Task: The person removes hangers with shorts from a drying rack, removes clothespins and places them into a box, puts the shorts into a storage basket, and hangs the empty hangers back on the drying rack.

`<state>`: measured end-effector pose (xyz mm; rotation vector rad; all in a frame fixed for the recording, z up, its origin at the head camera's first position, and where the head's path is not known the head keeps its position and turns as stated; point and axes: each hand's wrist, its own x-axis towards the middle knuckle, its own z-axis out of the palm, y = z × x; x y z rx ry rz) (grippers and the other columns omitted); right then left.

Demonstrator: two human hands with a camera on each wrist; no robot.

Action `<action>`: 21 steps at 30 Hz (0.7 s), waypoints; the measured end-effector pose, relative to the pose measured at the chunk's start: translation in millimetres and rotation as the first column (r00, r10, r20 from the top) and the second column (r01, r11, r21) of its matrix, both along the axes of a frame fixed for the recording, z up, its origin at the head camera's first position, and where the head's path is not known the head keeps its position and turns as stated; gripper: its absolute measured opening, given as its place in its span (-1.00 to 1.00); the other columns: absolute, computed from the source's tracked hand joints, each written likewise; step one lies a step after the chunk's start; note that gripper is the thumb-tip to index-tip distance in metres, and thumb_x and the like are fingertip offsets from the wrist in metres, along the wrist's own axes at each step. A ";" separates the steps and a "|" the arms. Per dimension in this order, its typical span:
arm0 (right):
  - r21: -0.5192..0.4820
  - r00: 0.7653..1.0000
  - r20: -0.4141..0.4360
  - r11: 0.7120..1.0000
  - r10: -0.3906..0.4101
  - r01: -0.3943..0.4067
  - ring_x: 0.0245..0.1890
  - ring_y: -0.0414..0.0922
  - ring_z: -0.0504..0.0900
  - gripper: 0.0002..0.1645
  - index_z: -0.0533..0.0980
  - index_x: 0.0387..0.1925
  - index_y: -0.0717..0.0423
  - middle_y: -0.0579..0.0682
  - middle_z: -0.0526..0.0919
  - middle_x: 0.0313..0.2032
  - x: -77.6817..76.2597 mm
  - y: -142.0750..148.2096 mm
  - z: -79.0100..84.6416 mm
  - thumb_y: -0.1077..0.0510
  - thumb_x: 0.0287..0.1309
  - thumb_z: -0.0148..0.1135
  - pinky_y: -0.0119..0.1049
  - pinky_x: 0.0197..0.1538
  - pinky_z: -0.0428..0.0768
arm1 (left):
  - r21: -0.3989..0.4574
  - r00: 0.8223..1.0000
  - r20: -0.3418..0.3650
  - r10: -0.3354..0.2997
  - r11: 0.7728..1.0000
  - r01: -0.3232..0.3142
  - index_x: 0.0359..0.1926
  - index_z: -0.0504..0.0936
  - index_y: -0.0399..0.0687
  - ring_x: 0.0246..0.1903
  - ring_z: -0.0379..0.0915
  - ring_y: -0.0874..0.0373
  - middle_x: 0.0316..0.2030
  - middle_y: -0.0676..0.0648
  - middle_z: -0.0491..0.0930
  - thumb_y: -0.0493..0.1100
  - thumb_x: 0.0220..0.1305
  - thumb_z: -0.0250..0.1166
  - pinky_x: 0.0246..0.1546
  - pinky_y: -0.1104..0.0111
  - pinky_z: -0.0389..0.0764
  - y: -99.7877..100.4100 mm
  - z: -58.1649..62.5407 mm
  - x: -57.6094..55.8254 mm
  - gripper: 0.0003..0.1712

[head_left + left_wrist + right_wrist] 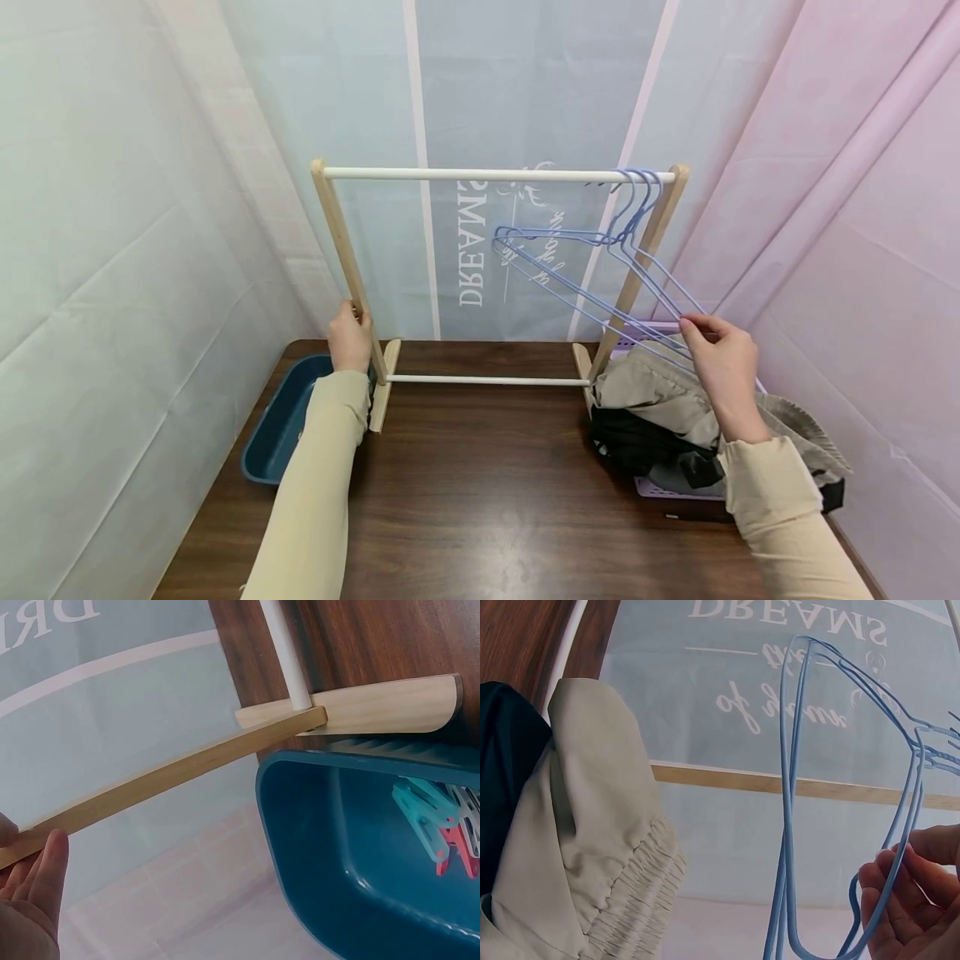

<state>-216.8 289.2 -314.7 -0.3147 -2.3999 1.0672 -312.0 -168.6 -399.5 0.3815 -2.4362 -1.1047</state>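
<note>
A small clothes rack with a white top rail (480, 175) and wooden side posts stands on the table. My left hand (350, 337) grips its left post (341, 237) partway up; in the left wrist view, thumb and fingers lie on either side of the wood. Several blue wire hangers (624, 237) hang by their hooks at the rail's right end. With thumb and fingertips, my right hand (723, 367) pinches the near side of these hangers, as the right wrist view also shows. Below that hand lies a heap of clothes, with beige trousers (607, 787) showing an elastic band.
The clothes lie in and over a light purple basket (675, 492) at the right. A dark blue basin (277, 425) sits left of the rack, holding several clothespins (424, 810). Behind the rack hangs a printed curtain (465, 100). A white lower bar (487, 380) joins the rack's feet.
</note>
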 end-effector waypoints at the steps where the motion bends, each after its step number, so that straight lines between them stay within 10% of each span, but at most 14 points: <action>1: 0.001 1.000 0.002 1.000 -0.001 0.001 -0.54 -0.67 0.35 -0.61 0.65 -0.08 0.15 -0.82 0.29 -0.67 0.0 0.5 0.2 -0.03 0.26 0.15 -0.63 -0.39 0.32 | -0.005 1.000 0.004 0.001 1.000 -0.001 0.08 0.45 -0.28 -0.16 0.61 -0.23 -0.06 -0.36 0.61 -0.14 0.45 0.03 -0.22 0.02 0.64 0.1 -0.1 0.0 -0.67; 21: 0.035 0.999 0.033 0.999 0.026 -0.027 -0.51 -0.61 0.35 -0.53 0.63 -0.05 0.17 -0.79 0.32 -0.63 -1.3 7.7 2.0 -0.11 0.28 0.12 -0.58 -0.41 0.34 | -0.046 1.000 0.015 0.003 0.999 -0.002 0.15 0.43 -0.28 -0.21 0.62 -0.23 -0.07 -0.37 0.61 -0.14 0.46 0.00 -0.27 0.01 0.63 1.0 -1.7 -1.3 -0.62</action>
